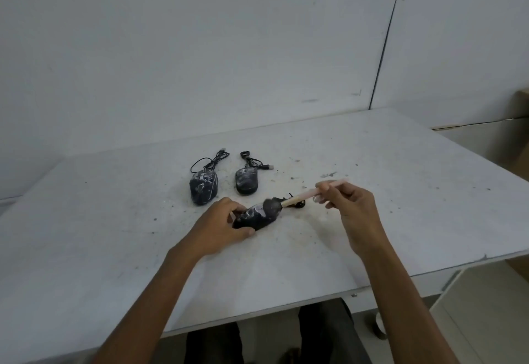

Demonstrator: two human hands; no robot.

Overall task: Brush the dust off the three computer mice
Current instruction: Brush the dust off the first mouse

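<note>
Two bare forearms extend from the near edge of the white table point(400, 220) toward its centre. Left hand point(220, 225): fingers curled closed around the rear of the nearest mouse point(257, 216), thumb along its near side, holding it against the tabletop. This mouse is dark, streaked with pale dust, and lies angled with its front toward the upper right. Right hand point(352, 209): fingers pinched shut on the pale pink handle of a brush point(303, 195), gripped like a pen. The handle slopes down to the left; the dark bristle head rests on the front of the held mouse. A dark cable shows just behind the bristles, partly hidden. Fine debris is scattered on the table surface around the hands.

Farther back, two more mice lie side by side, close but apart: the left mouse point(203, 190), larger, with heavy pale dust markings, and the right mouse point(246, 183), smaller. Each has a coiled black cable point(211, 162) behind it, ending in a USB plug. A white wall stands behind the table.
</note>
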